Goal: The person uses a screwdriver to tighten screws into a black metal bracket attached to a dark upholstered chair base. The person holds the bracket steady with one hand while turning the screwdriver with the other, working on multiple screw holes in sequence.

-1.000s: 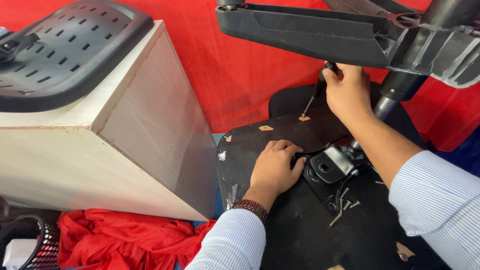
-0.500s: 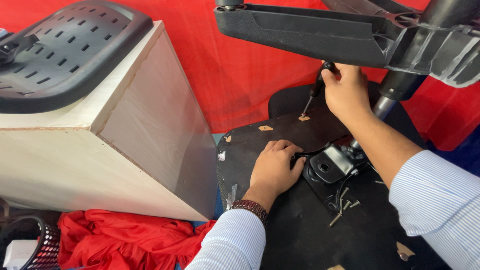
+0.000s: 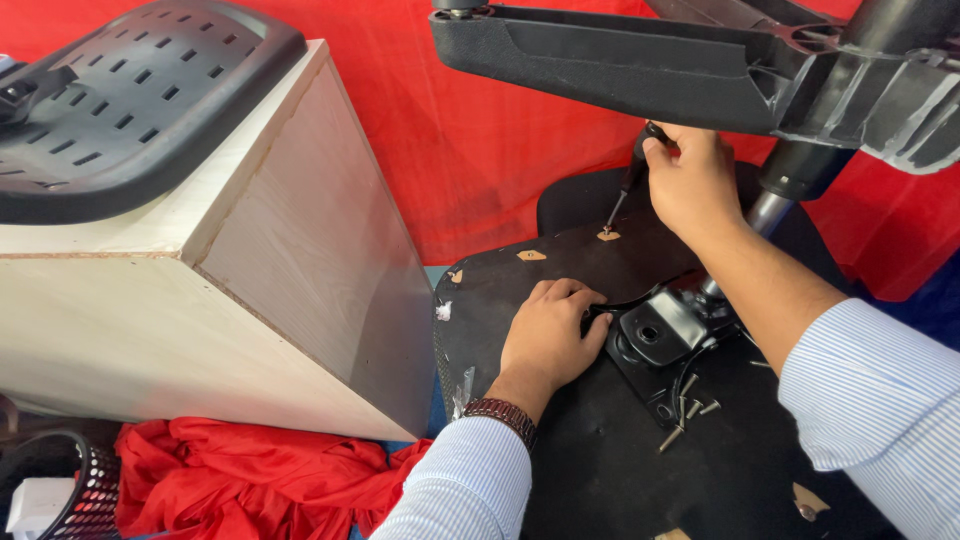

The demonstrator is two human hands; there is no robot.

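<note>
An upturned black chair seat [image 3: 560, 290] lies in front of me, underside up. My right hand [image 3: 692, 185] grips a screwdriver [image 3: 628, 182], its tip set on a bare wooden spot at the seat's far edge. My left hand [image 3: 550, 335] presses flat on the seat, fingers curled beside a black metal mechanism plate [image 3: 665, 330]. Several loose screws [image 3: 690, 415] lie on the seat near the plate. A chrome column [image 3: 765, 215] rises from the mechanism to the black star base [image 3: 640, 65] overhead.
A pale wooden box [image 3: 250, 270] stands close on the left with a black perforated chair back [image 3: 120, 100] on top. Red cloth [image 3: 470, 140] hangs behind and lies crumpled on the floor [image 3: 250, 480]. A black mesh basket [image 3: 85, 490] sits at bottom left.
</note>
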